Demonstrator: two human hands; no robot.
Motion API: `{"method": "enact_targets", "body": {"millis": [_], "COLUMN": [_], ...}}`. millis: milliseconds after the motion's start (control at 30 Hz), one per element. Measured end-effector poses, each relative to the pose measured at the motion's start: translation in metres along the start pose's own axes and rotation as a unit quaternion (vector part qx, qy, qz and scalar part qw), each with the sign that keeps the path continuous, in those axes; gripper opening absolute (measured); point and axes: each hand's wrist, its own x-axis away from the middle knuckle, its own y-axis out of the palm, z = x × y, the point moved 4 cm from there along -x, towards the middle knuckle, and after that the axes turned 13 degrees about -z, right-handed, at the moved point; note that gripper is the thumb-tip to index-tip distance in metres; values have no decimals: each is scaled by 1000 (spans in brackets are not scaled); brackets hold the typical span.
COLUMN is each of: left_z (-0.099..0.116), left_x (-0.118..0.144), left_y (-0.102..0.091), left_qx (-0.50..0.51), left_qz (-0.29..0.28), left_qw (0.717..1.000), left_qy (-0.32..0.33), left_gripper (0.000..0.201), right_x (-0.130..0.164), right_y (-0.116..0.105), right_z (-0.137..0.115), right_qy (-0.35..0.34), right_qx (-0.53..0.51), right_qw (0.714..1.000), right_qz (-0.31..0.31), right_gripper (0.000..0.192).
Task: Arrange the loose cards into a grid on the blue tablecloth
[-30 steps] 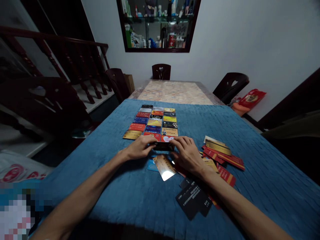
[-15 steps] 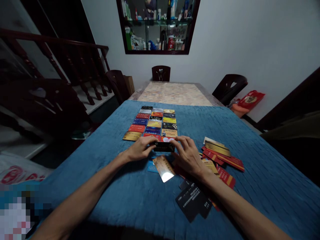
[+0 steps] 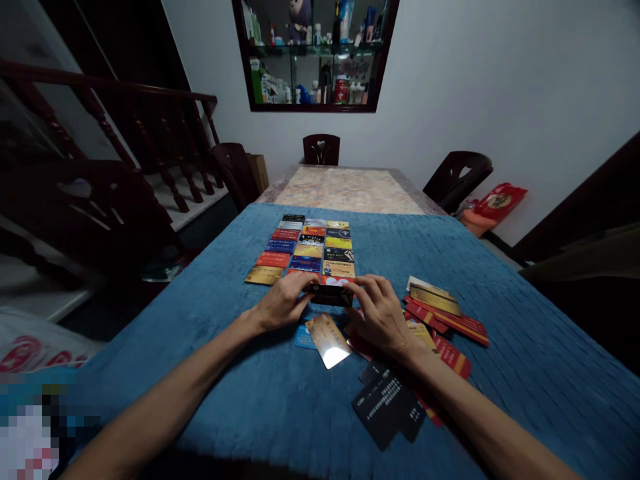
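Black plastic card [image 3: 331,295], with pale angular lines near its right end, is held between both hands just on the near side of the laid-out cards; whether its lower edge touches the cloth, I cannot tell. The left hand [image 3: 284,301] has thumb and fingers pinched narrowly on its left end, and the right hand [image 3: 383,313] grips its right end the same way. It should handle as very light, thin and fairly stiff, springing a little if bent, with a slick face that could slip from a loose pinch; the short ends or edges look the best places to take hold. Just beyond the black card lie three columns of overlapping cards, the nearest in the right column being a red card [image 3: 338,281] with a pale pattern. On its near side a shiny gold card [image 3: 329,341] partly covers a light blue card [image 3: 304,337]. Nearer still and to its right are dark grey cards [image 3: 384,408] with pale print, and well to its right spreads a loose heap of red and gold cards [image 3: 450,319]. Under all of them is the blue tablecloth [image 3: 220,393].
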Motion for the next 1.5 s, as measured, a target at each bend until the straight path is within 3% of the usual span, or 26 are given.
{"method": "enact_targets", "body": {"millis": [167, 467, 800, 1000, 1267, 1500], "left_z": [5, 14, 7, 0, -19, -47], "left_x": [0, 1, -5, -19, -48, -78], "left_y": [-1, 0, 6, -2, -13, -7], "left_qx": [-66, -146, -228, -196, -126, -71], "left_qz": [-2, 3, -8, -22, -40, -48], "left_qw": [998, 989, 972, 979, 990, 996], "left_qy": [23, 9, 48, 40, 42, 9], "left_gripper": [31, 49, 46, 48, 46, 40], "right_x": [0, -3, -8, -14, -28, -41], "right_y": [-1, -7, -8, -7, -4, 14], "right_z": [3, 8, 17, 35, 61, 95], "right_qy": [4, -5, -14, -15, 7, 29], "right_qx": [2, -10, -29, -57, -126, -149], "right_qw": [1000, 1000, 996, 995, 990, 987], "right_qz": [-12, -22, -79, -85, -66, -55], "right_gripper": [41, 42, 47, 52, 44, 35]}}
